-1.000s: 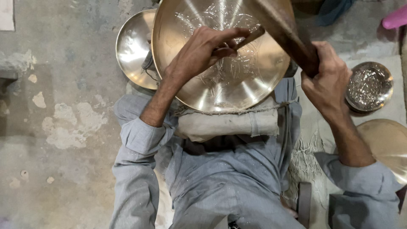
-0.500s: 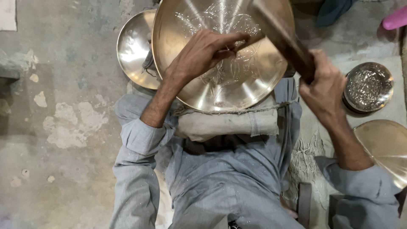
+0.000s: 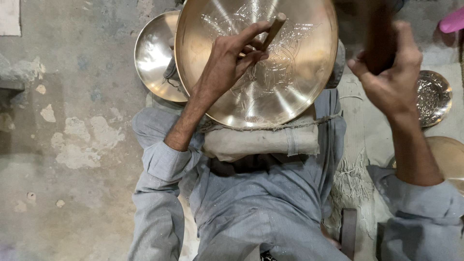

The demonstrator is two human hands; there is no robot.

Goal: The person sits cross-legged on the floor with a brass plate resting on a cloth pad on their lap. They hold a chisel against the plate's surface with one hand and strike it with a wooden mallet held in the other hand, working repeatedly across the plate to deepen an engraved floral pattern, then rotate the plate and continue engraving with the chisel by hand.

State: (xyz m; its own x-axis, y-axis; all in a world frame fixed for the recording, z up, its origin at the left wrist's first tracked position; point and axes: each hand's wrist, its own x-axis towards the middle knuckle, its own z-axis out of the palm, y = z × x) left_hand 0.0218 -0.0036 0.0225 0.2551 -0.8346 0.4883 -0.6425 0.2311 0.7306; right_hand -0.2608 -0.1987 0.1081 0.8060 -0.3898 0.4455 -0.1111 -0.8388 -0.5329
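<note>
Plate (image 3: 290,92) rests on my lap; my left hand (image 3: 227,63) pinches the chisel (image 3: 274,29), my right hand (image 3: 391,77) grips the mallet (image 3: 379,38).

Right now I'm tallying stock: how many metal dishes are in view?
4: the large engraved dish on the lap, a plain one behind its left edge, a small embossed one at right, another partly cut off below it. More may be hidden.

Large engraved brass plate (image 3: 290,72) tilted on lap, thin wooden-handled chisel (image 3: 273,31) against it.
</note>
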